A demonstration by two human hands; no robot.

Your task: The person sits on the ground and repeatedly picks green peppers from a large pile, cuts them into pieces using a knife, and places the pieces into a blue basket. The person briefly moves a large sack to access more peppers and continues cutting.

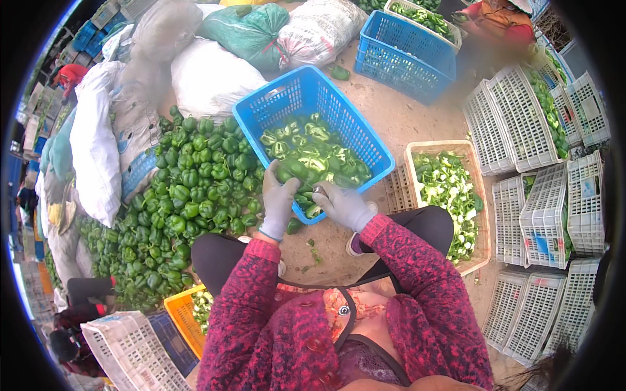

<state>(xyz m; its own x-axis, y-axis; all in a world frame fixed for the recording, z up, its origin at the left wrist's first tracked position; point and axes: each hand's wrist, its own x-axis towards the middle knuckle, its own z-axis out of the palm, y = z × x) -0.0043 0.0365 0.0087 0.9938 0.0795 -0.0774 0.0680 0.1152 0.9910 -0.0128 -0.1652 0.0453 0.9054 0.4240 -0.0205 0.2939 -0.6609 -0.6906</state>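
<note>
My left hand (279, 201), in a pale grey glove, is closed around a green bell pepper (287, 172) at the near edge of the blue crate. Close beside it, my gloved right hand (344, 205) is closed on a small dark-ended tool (319, 190), mostly hidden by the fingers; its kind does not show. Both hands are over the near side of the blue crate (352, 120), which holds green peppers (315, 146), several of them cut open. To the left lies a large heap of whole green bell peppers (186, 199).
A beige crate (479, 195) of pale green pepper cores stands at my right knee. Stacked white crates (515, 124) line the right side. Another blue crate (404, 62) and full sacks (212, 78) stand at the back. An orange crate (179, 309) sits at lower left.
</note>
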